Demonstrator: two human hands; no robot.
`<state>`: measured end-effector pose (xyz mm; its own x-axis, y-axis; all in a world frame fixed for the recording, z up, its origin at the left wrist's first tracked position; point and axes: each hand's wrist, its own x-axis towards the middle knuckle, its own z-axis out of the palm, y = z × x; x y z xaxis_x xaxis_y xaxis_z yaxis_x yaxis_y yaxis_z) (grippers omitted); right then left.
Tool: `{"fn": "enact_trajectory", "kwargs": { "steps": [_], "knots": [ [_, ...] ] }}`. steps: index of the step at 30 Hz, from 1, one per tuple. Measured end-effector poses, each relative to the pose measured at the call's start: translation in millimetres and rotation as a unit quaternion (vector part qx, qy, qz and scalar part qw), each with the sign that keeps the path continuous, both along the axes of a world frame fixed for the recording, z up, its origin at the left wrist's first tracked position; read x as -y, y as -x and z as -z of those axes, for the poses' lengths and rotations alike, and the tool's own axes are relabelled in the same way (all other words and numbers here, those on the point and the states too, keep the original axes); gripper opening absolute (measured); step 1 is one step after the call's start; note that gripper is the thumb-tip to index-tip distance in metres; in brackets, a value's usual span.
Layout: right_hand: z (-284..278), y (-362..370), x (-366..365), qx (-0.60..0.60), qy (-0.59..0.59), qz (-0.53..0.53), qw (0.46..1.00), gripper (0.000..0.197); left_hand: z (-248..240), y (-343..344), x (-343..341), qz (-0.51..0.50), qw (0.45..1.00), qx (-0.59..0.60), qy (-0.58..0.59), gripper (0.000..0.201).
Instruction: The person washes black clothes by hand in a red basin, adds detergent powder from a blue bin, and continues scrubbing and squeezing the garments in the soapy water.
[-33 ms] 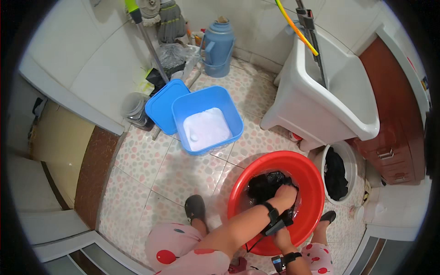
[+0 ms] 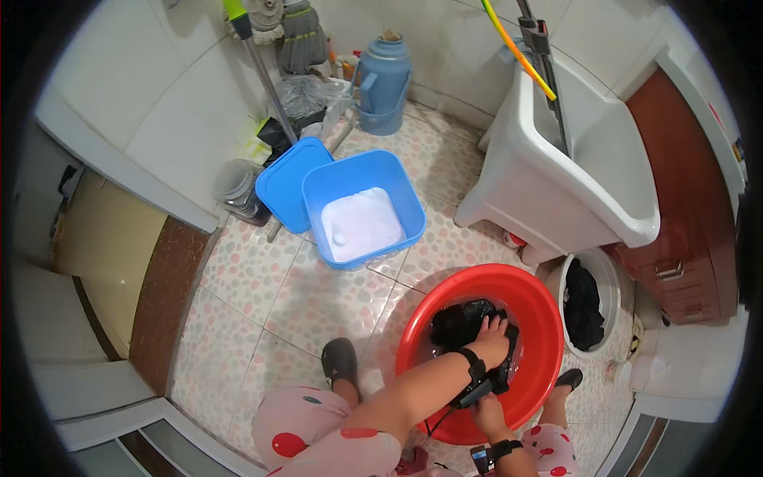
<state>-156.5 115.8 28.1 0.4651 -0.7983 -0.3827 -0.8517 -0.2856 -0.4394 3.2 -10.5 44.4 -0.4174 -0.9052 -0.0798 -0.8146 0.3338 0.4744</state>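
Observation:
A wet black garment (image 2: 457, 324) lies bunched in water inside a red basin (image 2: 544, 318) on the floor. My left hand (image 2: 490, 343) rests on the garment, palm down, fingers stretched and spread. Lower in the basin, my right hand (image 2: 488, 412) is curled closed at the garment's near end. Its fingertips are partly hidden by the black device (image 2: 474, 393) strapped at my left wrist. A second strap with a small device (image 2: 482, 459) is around my right wrist.
A blue tub (image 2: 409, 226) of white powder stands ahead, its blue lid (image 2: 288, 187) leaning beside it. At right are a white washing sink (image 2: 509, 187) and a pale bucket (image 2: 610, 298) holding black cloth (image 2: 582, 306). A blue thermos flask (image 2: 385, 91) stands by the wall.
The left hand's fingers have come up out of a curl in the garment and now lie spread on it. The right hand has hardly moved.

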Motion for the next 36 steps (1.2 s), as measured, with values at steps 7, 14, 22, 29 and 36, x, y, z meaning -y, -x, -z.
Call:
{"fn": "enact_trajectory", "kwargs": {
  "steps": [7, 14, 22, 29, 36],
  "knots": [
    [-31.1, -8.6, 7.3, 0.018, -0.012, 0.050, 0.999, 0.030, -69.4, -86.7, 76.1, 0.025, 0.995, -0.021, -0.098, 0.019],
    [-37.5, 1.5, 13.1, 0.032, -0.046, 0.081, 0.995, 0.035, -94.2, -311.0, 156.9, -0.085, 0.983, 0.135, -0.087, 0.020],
    [-21.8, 7.0, 23.8, 0.043, -0.120, 0.085, 0.988, 0.036, 10.4, -412.8, 139.5, -0.195, 0.912, 0.226, -0.281, 0.013],
    [-18.5, 6.2, 30.3, 0.037, -0.135, 0.102, 0.985, 0.035, 68.7, -416.4, 148.1, -0.148, 0.863, 0.277, -0.395, 0.027],
    [-21.6, 4.0, 36.5, 0.062, -0.160, 0.108, 0.979, 0.033, 72.9, -389.6, 155.6, -0.123, 0.835, 0.410, -0.346, 0.030]
  ]
}}
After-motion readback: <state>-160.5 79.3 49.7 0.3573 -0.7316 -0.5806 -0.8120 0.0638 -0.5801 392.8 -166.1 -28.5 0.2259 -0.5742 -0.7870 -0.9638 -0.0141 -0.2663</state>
